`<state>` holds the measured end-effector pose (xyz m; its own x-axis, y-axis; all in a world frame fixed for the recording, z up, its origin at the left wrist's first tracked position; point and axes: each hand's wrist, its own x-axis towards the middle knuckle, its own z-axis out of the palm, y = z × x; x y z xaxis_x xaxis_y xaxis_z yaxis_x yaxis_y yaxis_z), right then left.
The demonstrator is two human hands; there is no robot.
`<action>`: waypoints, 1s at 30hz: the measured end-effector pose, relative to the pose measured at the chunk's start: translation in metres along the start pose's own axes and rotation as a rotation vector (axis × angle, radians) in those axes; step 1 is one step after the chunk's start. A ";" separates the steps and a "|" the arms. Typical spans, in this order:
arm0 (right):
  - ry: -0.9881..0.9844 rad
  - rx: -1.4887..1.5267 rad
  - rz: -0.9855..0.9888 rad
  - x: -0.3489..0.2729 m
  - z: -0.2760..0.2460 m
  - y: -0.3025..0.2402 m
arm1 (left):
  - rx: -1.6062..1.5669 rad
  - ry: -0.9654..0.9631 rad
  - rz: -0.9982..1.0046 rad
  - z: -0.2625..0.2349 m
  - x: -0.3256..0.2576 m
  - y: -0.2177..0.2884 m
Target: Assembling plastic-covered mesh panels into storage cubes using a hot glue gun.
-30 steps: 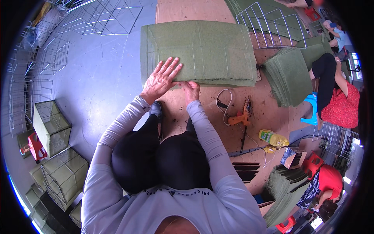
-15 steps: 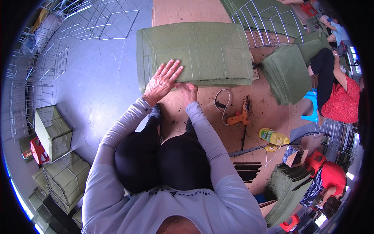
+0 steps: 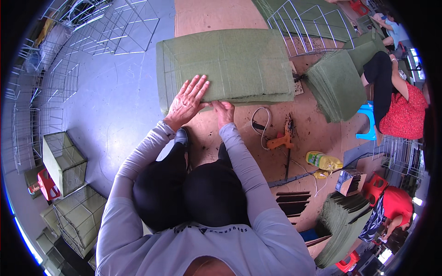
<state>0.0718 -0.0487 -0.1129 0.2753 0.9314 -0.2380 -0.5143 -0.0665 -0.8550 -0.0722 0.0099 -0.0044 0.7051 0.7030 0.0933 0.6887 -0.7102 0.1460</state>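
Observation:
A green fabric sheet (image 3: pixel 230 60) lies in front of me, and the straight lines of a wire frame show through it. My left hand (image 3: pixel 188 100) rests palm down near its front edge, fingers stretched out over the fabric. Right beside its thumb, my right hand (image 3: pixel 223 112) pinches the front edge of the sheet between thumb and bent fingers. Just what lies between those fingertips is partly hidden.
An orange glue gun (image 3: pixel 278 141) with a white cord lies right of my hands, near a yellow bottle (image 3: pixel 324 161). Stacked green sheets (image 3: pixel 335 87) and a bare wire frame (image 3: pixel 311 30) lie beyond. Fabric-covered frames (image 3: pixel 69 161) stand left. Co-workers sit at right.
The whole view has shifted slightly. My left hand stays flat on the fabric, and my right hand keeps to the front edge with little change in its grip.

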 end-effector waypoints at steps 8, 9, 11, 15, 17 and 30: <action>-0.072 -0.034 -0.044 0.007 -0.010 0.006 | -0.004 0.000 0.067 0.001 0.018 0.016; -0.075 -0.075 -0.012 0.006 -0.010 0.001 | 0.029 -0.017 0.055 0.001 0.018 0.017; -0.057 -0.072 0.013 0.000 -0.006 -0.006 | 0.011 -0.024 0.043 0.002 0.017 0.017; 0.014 -0.035 0.042 -0.006 -0.009 -0.017 | 0.036 -0.012 0.044 0.005 0.018 0.014; 0.056 0.003 0.026 -0.007 -0.016 -0.016 | 0.027 -0.008 0.050 0.005 0.019 0.017; 0.075 0.133 -0.005 0.004 -0.014 0.004 | -0.012 -0.004 0.064 -0.003 0.024 0.024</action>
<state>0.0822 -0.0503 -0.1235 0.3355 0.9019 -0.2721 -0.6144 -0.0095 -0.7889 -0.0399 0.0099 0.0044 0.7482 0.6561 0.0984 0.6403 -0.7530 0.1519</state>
